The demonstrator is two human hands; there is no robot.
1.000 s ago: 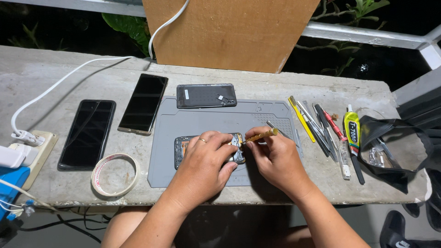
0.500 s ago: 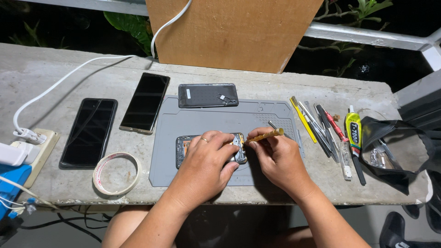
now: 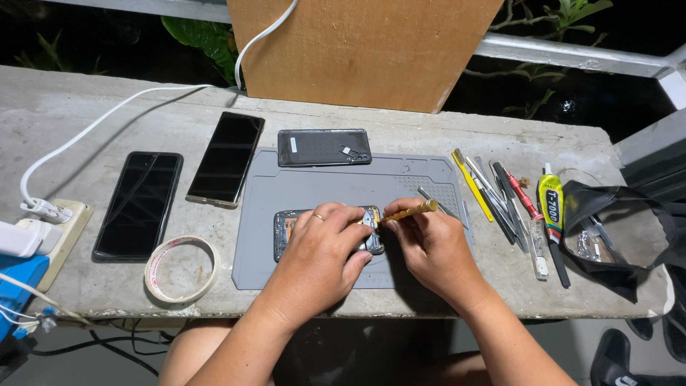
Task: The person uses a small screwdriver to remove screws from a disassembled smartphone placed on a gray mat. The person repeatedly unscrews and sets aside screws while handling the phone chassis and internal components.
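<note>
Opened phone (image 3: 286, 230) lies mostly hidden beneath left hand (image 3: 325, 246); screwdriver (image 3: 411, 211) tip unseen.

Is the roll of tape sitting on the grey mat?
No, the roll of tape lies on the bare concrete table, just left of the grey mat.

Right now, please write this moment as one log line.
left hand: steadies opened phone | right hand: holds yellow screwdriver at phone | surface: grey mat

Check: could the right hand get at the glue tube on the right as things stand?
Probably yes: the glue tube lies uncovered beside the right hand, but that hand would need to put down its screwdriver.
</note>
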